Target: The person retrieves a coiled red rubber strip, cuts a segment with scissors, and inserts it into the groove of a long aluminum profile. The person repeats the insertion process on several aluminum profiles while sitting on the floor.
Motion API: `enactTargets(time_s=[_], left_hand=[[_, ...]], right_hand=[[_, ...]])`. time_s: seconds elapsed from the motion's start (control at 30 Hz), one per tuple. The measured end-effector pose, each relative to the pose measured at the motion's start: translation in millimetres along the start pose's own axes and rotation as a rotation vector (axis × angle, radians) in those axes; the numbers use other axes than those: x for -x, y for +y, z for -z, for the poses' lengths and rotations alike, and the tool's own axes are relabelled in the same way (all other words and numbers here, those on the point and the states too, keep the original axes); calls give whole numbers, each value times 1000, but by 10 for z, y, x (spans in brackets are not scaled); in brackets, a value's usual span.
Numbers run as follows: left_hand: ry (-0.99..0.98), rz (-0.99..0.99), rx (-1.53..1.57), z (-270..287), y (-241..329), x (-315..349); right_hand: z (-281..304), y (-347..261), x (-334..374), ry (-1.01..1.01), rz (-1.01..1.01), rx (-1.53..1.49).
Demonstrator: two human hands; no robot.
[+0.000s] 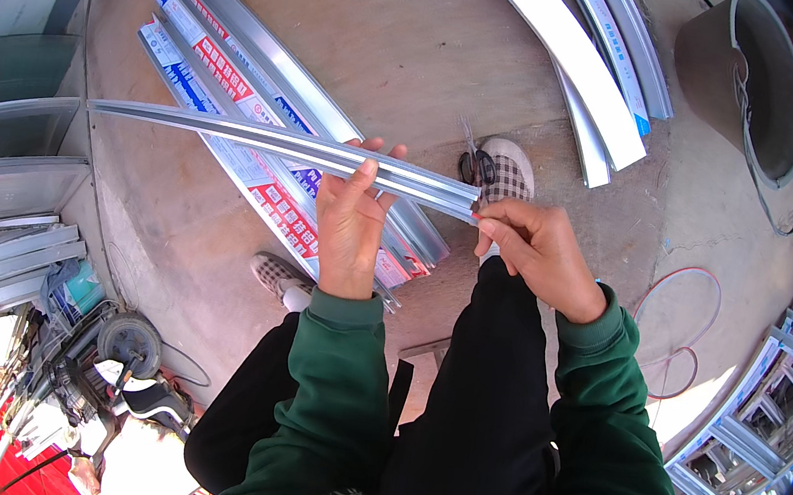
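Left hand gripped a silver metal strip, right hand pinched at its end, labelled profiles lay on the floor

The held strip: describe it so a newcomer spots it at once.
On the floor, find the bars with red and blue labels, left of centre. Crossing in front of them is a long, slim silvery strip, its right end at the right hand. Unlike the bars, it is held up by both hands, the left included.
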State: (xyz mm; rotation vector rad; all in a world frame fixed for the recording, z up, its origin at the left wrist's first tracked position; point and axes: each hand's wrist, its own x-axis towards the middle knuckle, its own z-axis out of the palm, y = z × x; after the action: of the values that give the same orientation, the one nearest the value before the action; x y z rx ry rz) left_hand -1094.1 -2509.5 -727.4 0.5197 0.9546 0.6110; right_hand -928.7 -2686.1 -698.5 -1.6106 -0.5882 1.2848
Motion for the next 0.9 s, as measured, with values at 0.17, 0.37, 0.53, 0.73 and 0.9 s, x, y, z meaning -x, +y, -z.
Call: enactTargets(time_s=[0.17,0.37,0.53,0.73,0.9], left_hand=[[38,-82,-26,146,258,-103],[17,-48,25,24,-31,-23],[45,-72,13,156,187,-74],[17,-12,12,29,-18,-11],[-15,44,58,-32,-71,41]], right_hand=[[268,-60,170,73,-206,-30],[66,30,-13,96,71,58],[177,94,80,83,4,-36],[167,108,53,90,7,81],[12,56,1,-15,-24,-32]])
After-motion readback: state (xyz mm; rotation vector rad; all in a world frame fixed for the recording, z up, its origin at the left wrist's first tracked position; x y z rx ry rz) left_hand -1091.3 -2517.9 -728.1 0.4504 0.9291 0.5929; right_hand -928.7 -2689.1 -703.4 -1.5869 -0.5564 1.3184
